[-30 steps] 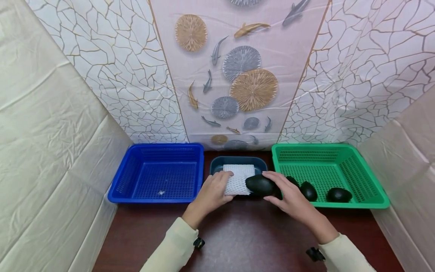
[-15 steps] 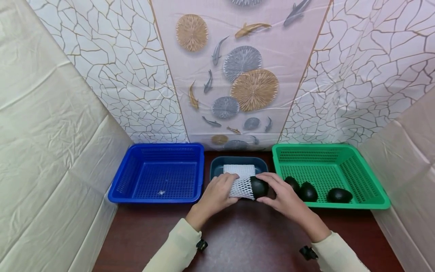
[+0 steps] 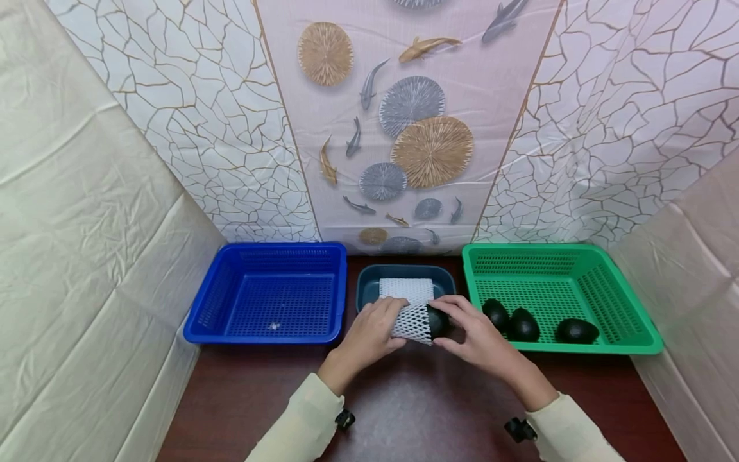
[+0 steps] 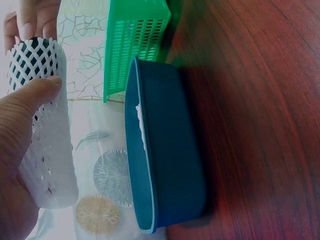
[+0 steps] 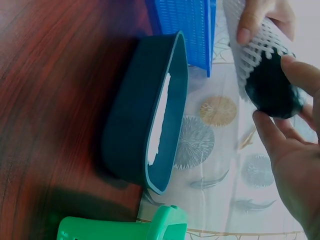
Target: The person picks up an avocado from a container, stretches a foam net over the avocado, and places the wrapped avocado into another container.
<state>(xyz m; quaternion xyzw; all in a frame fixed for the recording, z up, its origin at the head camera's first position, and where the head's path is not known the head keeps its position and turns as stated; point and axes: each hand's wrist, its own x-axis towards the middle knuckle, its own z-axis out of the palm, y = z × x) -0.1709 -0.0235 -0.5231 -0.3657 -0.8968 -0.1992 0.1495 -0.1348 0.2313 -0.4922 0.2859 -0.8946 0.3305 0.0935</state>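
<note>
My left hand (image 3: 369,330) grips a white foam net sleeve (image 3: 412,323), its thumb along the near side in the left wrist view. A dark avocado (image 5: 272,87) sits partly inside the sleeve, its bare rounded end sticking out of the right-hand opening. The fingers and thumb of my right hand (image 3: 479,333) hold that bare end. Sleeve and avocado are held up in front of a teal tray (image 3: 362,292), where more white foam netting (image 3: 406,287) lies. The part of the avocado within the net shows only through the mesh.
On the left stands a blue basket (image 3: 265,338) with a small pale speck on its floor. A green basket (image 3: 629,308) at the right holds three dark avocados (image 3: 577,331). Fabric walls close in the back and sides of the brown table (image 3: 416,410).
My right hand has moved left, and the avocado has gone from the sleeve's opening to well inside it. The left hand has shifted slightly right and nearer with the sleeve.
</note>
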